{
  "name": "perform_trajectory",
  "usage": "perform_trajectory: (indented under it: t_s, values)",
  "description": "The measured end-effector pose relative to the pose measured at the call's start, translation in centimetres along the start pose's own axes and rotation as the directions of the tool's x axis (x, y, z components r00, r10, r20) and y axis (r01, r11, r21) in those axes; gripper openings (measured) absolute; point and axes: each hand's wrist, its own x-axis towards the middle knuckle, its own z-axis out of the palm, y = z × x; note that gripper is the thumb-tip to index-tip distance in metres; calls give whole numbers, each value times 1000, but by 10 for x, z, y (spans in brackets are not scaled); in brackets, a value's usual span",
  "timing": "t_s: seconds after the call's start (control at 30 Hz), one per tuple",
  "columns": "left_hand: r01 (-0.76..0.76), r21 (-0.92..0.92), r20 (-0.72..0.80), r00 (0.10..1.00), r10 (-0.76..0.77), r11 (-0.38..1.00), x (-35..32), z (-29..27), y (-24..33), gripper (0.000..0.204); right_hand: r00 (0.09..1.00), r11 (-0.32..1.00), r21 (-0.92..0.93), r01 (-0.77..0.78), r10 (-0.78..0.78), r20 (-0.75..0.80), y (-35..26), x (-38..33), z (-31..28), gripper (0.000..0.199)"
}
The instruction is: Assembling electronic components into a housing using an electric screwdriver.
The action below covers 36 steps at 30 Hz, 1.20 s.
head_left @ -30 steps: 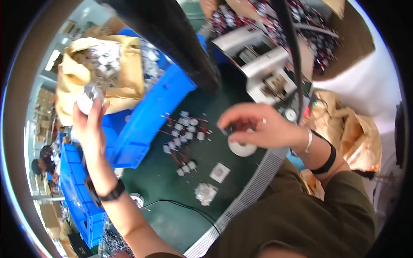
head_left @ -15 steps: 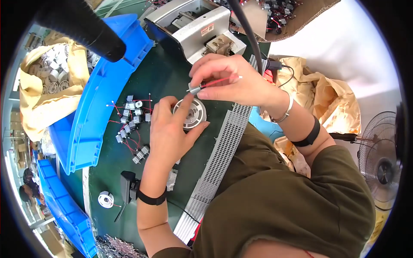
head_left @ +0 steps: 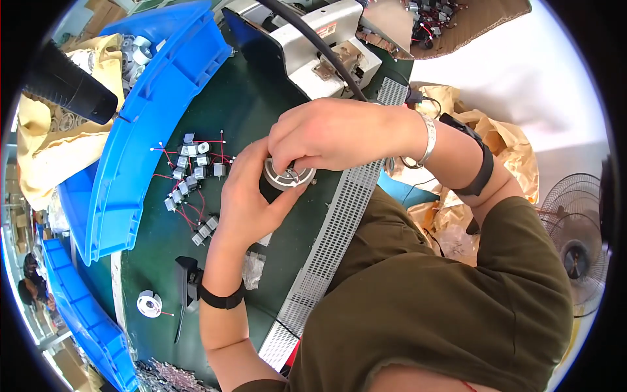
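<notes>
Disc (head_left: pixel 285 183) is gripped between left fingers (head_left: pixel 249 168) and thumb; over its face, right fingers (head_left: pixel 286 147) are bunched, their hold hidden.

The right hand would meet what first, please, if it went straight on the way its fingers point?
Likely the round white part in the left hand; the right hand is right over it, perhaps touching, though depth is unclear.
</notes>
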Motion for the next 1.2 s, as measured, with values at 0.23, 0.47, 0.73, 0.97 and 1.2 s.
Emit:
perform_trajectory:
  t_s: [0.23, 0.47, 0.73, 0.97, 1.2]
  values:
    - [32, -66, 19, 999, -31, 997, -2, 0, -3, 65, 996, 979, -191, 67, -53, 78, -3, 0, -4, 21]
    - [-254, 291, -172, 935, 312, 922, -11, 16, -9, 59, 596, 986, -150, -69, -80, -799, -18, 60, -17, 36]
    - [-252, 268, -219, 924, 313, 930, -13, 23, -8, 39, 856, 546, 697, 465, -76, -512, -20, 145, -86, 37]
    - [-247, 274, -191, 933, 304, 930, -12, 21, -10, 38, 837, 717, 620, 318, 95, -539, -35, 38, -127, 27]
    - [-240, 290, -166, 941, 296, 926, -15, 19, -14, 38, 542, 887, 434, 157, 290, -789, 1, -14, -85, 33]
